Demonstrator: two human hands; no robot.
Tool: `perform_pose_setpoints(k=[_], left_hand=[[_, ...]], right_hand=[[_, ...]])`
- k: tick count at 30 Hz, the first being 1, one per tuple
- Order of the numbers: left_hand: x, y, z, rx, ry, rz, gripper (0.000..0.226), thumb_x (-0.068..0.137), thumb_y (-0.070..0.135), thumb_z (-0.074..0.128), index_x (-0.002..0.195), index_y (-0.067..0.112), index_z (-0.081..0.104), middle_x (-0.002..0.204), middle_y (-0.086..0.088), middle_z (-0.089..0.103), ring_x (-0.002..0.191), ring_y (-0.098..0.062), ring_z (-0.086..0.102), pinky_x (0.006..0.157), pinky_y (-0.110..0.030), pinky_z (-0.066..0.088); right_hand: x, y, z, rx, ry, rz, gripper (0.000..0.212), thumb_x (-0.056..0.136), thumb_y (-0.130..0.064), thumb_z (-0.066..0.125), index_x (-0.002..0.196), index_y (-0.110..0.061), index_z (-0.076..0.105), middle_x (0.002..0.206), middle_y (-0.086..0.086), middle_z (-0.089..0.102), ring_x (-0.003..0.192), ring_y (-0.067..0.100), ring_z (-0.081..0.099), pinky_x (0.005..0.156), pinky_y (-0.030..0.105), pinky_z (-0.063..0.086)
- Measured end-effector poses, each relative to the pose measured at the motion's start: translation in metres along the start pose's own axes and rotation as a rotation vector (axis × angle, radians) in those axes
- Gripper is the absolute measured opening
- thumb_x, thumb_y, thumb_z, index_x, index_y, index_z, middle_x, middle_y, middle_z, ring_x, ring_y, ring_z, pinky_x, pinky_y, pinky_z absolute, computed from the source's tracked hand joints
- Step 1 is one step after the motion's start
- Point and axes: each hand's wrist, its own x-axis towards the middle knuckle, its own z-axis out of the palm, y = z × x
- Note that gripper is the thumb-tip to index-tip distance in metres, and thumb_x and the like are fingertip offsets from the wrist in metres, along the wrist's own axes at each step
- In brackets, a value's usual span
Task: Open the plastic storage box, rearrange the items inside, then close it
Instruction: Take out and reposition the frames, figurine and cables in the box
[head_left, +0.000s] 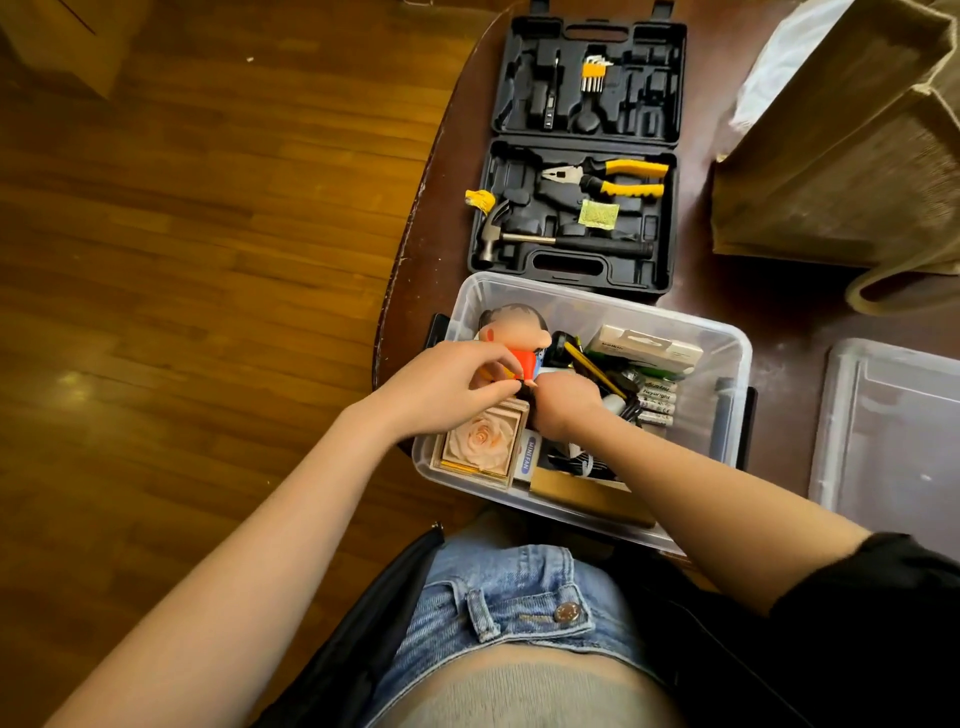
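Note:
A clear plastic storage box stands open on the dark table, packed with items. Its lid lies to the right. Inside are a cartoon doll figure in a red shirt at the far left, a boxed peach rose at the near left, a "MINI FAN" box, batteries, a white packet and a yellow-black tool. My left hand pinches the doll's lower part above the rose box. My right hand, fingers curled, meets it at a small dark part below the doll.
An open black tool case with pliers, a hammer and hex keys lies beyond the box. A brown paper bag stands at the right. The table edge drops to a wooden floor on the left.

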Motion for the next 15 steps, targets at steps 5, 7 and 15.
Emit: perform_pose_setpoints(k=[5,7,15], left_hand=[[0.008,0.001,-0.004,0.052,0.064,0.004,0.016,0.092,0.036,0.055,0.106,0.036,0.063,0.094,0.015,0.064,0.079,0.001,0.058,0.067,-0.023,0.049],[0.012,0.005,-0.001,0.108,0.074,0.027,0.015,0.092,0.036,0.054,0.103,0.037,0.064,0.090,0.018,0.062,0.073,0.005,0.055,0.060,-0.017,0.042],[0.028,0.030,0.017,0.121,0.030,0.167,0.017,0.094,0.028,0.053,0.105,0.029,0.066,0.098,0.016,0.064,0.088,-0.002,0.056,0.077,-0.027,0.050]], right_hand=[[-0.029,0.038,-0.033,0.060,0.144,0.088,0.035,0.089,-0.042,0.055,0.070,-0.013,0.056,0.067,0.002,0.053,0.065,0.024,0.054,0.054,0.027,0.041],[-0.046,0.061,-0.045,0.041,0.197,0.146,0.045,0.091,-0.049,0.050,0.063,-0.013,0.049,0.063,0.003,0.049,0.063,0.025,0.050,0.051,0.025,0.035],[-0.081,0.085,-0.039,-0.438,-0.048,0.126,0.018,0.090,-0.021,0.046,0.091,-0.015,0.063,0.091,0.002,0.065,0.076,0.021,0.060,0.048,0.023,0.030]])
